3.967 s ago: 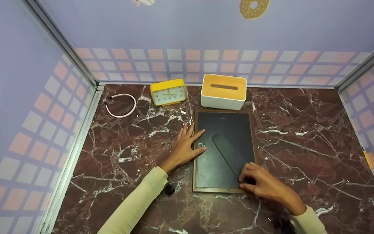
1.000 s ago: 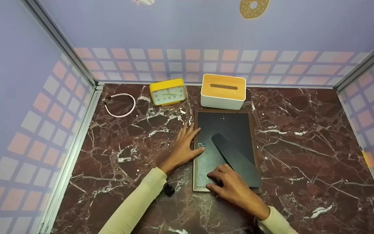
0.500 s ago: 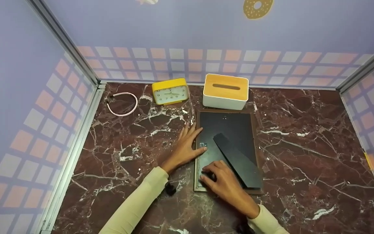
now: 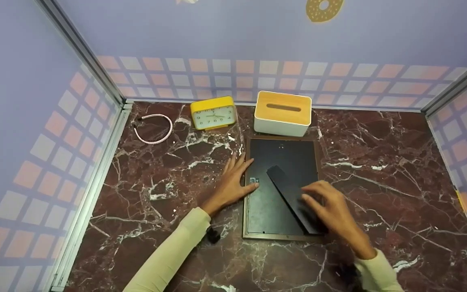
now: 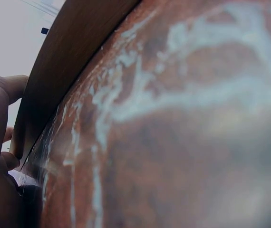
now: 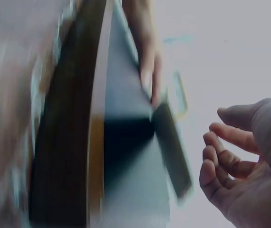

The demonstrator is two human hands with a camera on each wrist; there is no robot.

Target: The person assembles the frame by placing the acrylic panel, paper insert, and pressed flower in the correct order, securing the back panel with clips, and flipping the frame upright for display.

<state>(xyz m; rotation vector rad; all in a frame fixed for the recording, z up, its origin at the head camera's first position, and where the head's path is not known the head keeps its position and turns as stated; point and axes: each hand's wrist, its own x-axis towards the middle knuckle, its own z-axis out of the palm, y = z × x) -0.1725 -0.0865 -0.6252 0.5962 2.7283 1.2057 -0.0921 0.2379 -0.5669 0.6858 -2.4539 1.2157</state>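
A picture frame [image 4: 262, 211] lies face down on the marble-patterned table, its black back and brown edge showing. Its hinged stand leg [image 4: 288, 188] is swung up at an angle from the back, as the right wrist view also shows. My left hand [image 4: 229, 186] rests on the frame's left edge with spread fingers, the thumb on the backing. In the left wrist view, fingers [image 5: 14, 88] touch the frame's side. My right hand [image 4: 333, 207] hovers over the lower right part, loosely curled and holding nothing. A gap shows between it and the leg in the right wrist view, which is blurred.
Behind the frame stands a white tissue box [image 4: 283, 113] with a wooden lid. A yellow alarm clock [image 4: 214, 113] is left of it, and a pale headband [image 4: 154, 129] lies farther left. Patterned panels [image 4: 217, 36] enclose the table at the back and both sides.
The stand leg lay flat earlier and is now raised. My right hand moved from the lower right corner to the frame's lower left, then back right beside the leg. My left hand stayed.
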